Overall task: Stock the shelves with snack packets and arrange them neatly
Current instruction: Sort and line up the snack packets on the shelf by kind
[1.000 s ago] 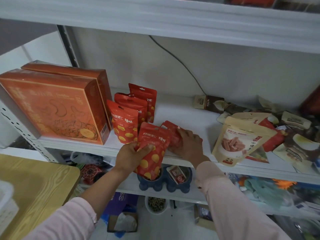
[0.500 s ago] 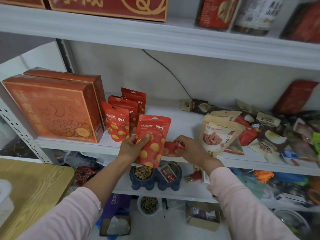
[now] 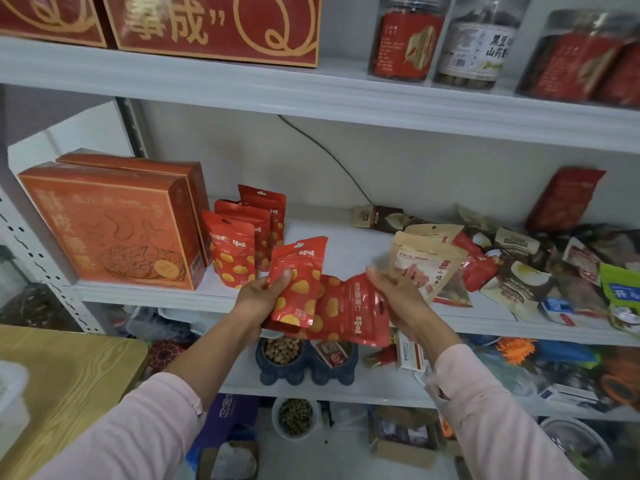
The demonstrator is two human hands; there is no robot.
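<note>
Left hand [image 3: 255,301] pinches upright packet [image 3: 299,271]; right hand [image 3: 401,299] (blurred) seemingly grips sideways packet [image 3: 349,315].

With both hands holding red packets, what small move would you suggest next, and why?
Probably set the upright packet in the left hand on the shelf beside the standing row of matching packets; it needs no turning, while the right hand holds a sideways packet.

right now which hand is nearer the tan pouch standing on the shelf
Right. The right hand is just left of the tan pouch, gripping a sideways red packet; the left hand holds an upright red packet farther left.
</note>
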